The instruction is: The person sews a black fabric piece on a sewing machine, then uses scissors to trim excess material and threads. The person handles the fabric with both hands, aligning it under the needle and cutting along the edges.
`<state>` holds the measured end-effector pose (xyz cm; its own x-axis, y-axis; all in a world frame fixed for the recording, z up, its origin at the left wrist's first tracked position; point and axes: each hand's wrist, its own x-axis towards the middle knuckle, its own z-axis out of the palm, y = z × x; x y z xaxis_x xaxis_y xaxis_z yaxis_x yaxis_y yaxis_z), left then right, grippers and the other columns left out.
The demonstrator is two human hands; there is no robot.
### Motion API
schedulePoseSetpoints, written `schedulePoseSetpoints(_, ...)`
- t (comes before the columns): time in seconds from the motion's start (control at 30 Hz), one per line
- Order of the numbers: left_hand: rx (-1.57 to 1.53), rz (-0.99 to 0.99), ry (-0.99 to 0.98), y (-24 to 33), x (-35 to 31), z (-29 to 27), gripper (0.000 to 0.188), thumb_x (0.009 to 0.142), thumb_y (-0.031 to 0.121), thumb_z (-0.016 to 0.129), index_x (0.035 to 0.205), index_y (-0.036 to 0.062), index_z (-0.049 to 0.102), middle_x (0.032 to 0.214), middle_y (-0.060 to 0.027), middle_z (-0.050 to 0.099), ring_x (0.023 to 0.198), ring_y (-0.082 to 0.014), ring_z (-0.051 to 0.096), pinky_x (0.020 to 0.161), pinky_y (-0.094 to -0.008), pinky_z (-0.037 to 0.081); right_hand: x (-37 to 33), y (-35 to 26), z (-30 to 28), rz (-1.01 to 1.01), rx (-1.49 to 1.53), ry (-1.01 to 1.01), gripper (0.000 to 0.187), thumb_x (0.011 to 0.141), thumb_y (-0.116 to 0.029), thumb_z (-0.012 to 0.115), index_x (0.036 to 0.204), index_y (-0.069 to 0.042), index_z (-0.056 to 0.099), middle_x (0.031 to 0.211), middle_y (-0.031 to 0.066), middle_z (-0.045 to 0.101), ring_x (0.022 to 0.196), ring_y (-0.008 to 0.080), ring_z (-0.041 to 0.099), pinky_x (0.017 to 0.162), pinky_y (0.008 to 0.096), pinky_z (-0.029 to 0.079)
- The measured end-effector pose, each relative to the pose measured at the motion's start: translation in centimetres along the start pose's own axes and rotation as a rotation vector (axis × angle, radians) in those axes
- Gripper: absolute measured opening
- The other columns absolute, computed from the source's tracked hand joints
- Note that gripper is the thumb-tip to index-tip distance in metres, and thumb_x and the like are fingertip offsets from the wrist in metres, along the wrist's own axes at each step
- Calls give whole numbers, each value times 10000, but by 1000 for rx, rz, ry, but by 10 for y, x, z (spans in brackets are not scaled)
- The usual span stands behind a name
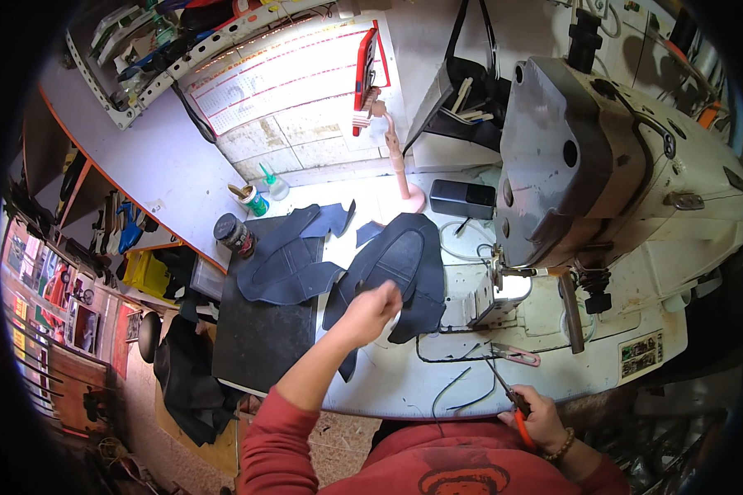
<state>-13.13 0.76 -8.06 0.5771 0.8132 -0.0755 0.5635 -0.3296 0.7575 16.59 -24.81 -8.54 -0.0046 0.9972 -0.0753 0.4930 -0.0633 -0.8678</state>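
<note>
My left hand point(374, 311) is closed, its fingers bent together over a dark blue-black cut piece of material point(394, 262) with a stitched oval panel. Whatever is in its fingers, if anything, is hidden. To the left lies a similar dark stitched piece point(282, 268), with smaller flaps at its upper end. Low at the table's front edge, my right hand point(541, 419) grips scissors point(520, 404) with orange handles, their blades pointing up and left. Loose dark strips point(470, 398) lie beside the blades, and a pink-handled tool point(516, 355) rests just beyond.
A large sewing machine point(627, 165) fills the right side, close to the work. Behind stand a pink phone stand point(401, 177), a black box-shaped device point(462, 198) and a green-capped bottle point(275, 183). A dark jar point(233, 234) sits by a black mat point(260, 346).
</note>
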Motion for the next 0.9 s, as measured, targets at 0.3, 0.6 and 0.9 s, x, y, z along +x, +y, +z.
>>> schedulePoseSetpoints(0.3,380,128,124,15,-11,-13,245,749,124,740,958,76,621,917,-96,603,924,-304,587,773,-390,485,4,-3,4,-17,11,-41,490,721,-168,834,1108,-15,576,781,70,611,633,135,559,597,260,482)
schedulePoseSetpoints(0.6,666,174,193,-15,86,14,129,771,30,619,896,59,613,1029,-121,529,1036,-322,476,894,-396,396,-9,-3,0,-8,20,18,489,721,-174,837,1101,-17,573,795,114,618,645,204,589,613,298,490)
schedulePoseSetpoints(0.9,192,147,-128,-3,-32,-15,37,866,86,567,862,51,556,898,-132,576,905,-326,563,774,-410,463,-2,0,2,41,39,-16,474,728,-173,828,1096,-16,572,757,88,598,622,173,577,588,280,482)
